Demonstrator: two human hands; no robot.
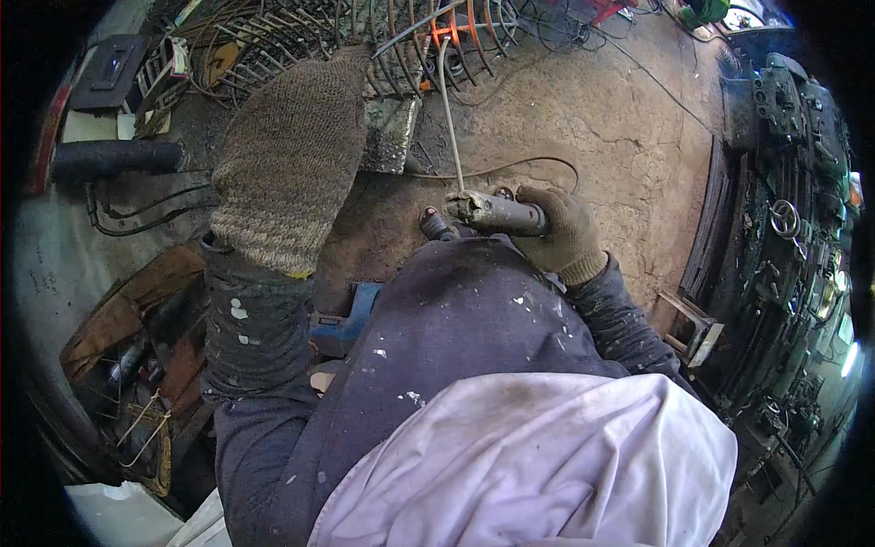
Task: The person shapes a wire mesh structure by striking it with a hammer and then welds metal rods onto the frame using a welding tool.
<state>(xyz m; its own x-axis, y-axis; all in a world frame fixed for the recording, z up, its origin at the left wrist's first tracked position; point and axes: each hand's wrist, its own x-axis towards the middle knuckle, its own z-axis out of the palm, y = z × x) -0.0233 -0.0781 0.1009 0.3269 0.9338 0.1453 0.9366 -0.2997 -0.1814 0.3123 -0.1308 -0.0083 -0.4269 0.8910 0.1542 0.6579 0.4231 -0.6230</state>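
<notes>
My left hand (292,150), in a thick brown knitted glove, reaches forward at the upper left. Its fingers curl away under the back of the glove, and a thin metal rod (410,32) comes out at their tip. My right hand (565,232), gloved too, is wrapped round the grey cylindrical handle of a welding electrode holder (501,212) in front of my lap. A long pale electrode (449,109) rises from its jaws. The electrode's far end meets a bright orange spot (447,33) on a frame of curved metal bars (392,64).
A dark cable (538,160) loops over the cracked floor (620,164) behind the holder. Dark machinery (802,210) lines the right side. At the left lie a black cylinder (114,159) and brown scrap (128,310). Beside my leg is a blue object (363,301).
</notes>
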